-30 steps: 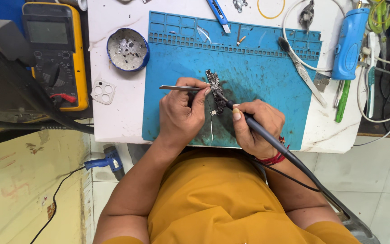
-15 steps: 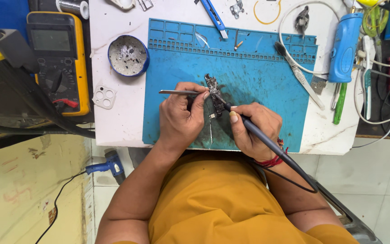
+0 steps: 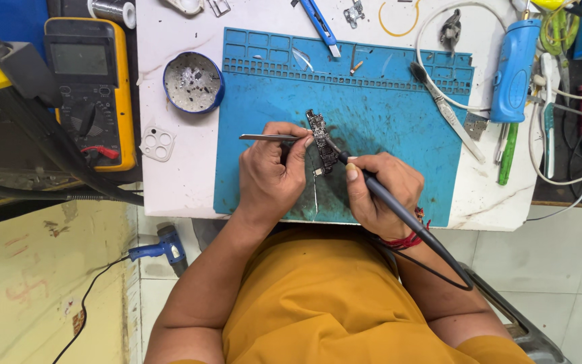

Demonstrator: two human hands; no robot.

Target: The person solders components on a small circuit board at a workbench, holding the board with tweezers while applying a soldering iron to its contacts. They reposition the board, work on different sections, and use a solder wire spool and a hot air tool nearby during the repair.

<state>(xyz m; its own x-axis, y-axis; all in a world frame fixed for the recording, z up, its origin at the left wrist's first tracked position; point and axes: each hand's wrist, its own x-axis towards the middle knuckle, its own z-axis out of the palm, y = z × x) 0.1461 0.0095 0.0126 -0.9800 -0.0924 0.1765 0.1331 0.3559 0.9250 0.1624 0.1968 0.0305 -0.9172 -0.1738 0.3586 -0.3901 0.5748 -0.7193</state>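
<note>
**Small circuit board under tweezers and soldering iron**

Head view: the narrow circuit board [image 3: 320, 140] lies on the blue work mat [image 3: 399, 135] on the white tabletop [image 3: 176, 175]. The left hand [image 3: 271, 176] pinches metal tweezers [image 3: 267, 137] in a closed grip, tips at the board's edge. The right hand [image 3: 378, 192] grips a soldering iron [image 3: 399, 212] pen-like, tip on the board. The board looks light, stiff and fragile; best held by its edges.

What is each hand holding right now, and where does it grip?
Left hand pinches slim metal tweezers near their tip end. Right hand grips the dark corded soldering iron low on its handle.
</note>
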